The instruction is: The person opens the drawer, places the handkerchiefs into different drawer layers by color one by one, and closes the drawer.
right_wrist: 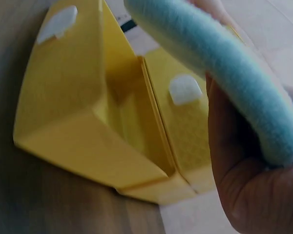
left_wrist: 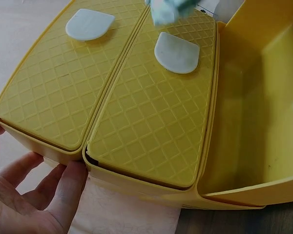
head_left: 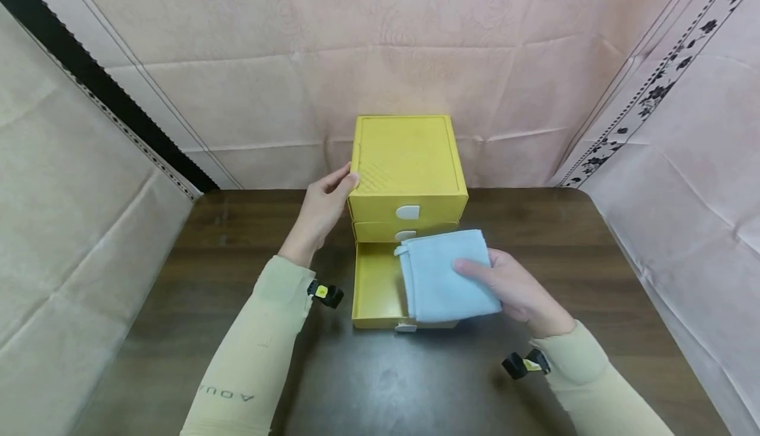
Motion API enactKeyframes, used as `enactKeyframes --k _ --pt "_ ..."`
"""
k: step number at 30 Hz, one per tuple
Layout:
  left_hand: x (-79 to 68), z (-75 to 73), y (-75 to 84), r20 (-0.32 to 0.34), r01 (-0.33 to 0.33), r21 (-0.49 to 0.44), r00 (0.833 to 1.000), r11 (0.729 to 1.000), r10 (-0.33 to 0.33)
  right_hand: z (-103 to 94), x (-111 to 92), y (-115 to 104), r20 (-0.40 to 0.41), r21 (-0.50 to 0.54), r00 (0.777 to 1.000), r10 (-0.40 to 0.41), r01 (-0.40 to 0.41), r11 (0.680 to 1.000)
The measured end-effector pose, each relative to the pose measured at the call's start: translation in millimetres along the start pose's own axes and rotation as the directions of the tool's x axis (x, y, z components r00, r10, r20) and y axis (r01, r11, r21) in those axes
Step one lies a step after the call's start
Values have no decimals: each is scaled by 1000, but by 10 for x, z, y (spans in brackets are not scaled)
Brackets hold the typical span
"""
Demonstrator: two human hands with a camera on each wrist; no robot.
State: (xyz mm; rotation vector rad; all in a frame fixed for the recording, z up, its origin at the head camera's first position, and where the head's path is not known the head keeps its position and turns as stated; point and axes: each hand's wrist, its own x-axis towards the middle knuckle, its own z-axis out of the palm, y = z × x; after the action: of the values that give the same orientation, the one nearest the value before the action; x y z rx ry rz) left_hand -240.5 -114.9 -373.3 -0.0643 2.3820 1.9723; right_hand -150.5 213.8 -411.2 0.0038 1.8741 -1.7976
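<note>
A yellow drawer unit [head_left: 406, 152] with white tabs stands at the back of the table. Its bottom drawer [head_left: 378, 284] is pulled out, and the part of its inside that shows is bare. My left hand [head_left: 320, 208] rests on the unit's left side near the top front corner, thumb against the edge. In my right hand [head_left: 516, 284] is a folded light-blue cloth [head_left: 448, 278], pinched between thumb and fingers over the right part of the open drawer. Seen from the right wrist, the cloth [right_wrist: 219, 63] is a thick folded pad; the two upper drawers [left_wrist: 151, 112] are closed in the left wrist view.
The dark wooden table [head_left: 380, 383] extends in front of the unit and to both sides. Pale patterned cloth [head_left: 380, 60] hangs close behind the unit, and more cloth [head_left: 683, 192] hangs at the sides. Both wrists carry small black cameras [head_left: 326, 294].
</note>
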Motion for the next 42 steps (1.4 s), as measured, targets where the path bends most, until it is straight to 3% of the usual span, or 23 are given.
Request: enactKeyframes --k 12,21,25,42 --pt "5 37 -21 12 -1 -17 1000 1000 1 343 228 90 2 58 1000 -4 4 998" --pt "-8 10 -17 -6 -11 -4 1000 1000 11 612 424 133 -96 51 995 18 -14 999" --pt "-17 23 -24 0 -19 -14 1000 1000 19 646 481 194 -129 41 991 39 -34 999" --pt "-13 2 -40 -16 -1 -14 1000 1000 0 701 615 269 -103 -24 993 53 -56 998"
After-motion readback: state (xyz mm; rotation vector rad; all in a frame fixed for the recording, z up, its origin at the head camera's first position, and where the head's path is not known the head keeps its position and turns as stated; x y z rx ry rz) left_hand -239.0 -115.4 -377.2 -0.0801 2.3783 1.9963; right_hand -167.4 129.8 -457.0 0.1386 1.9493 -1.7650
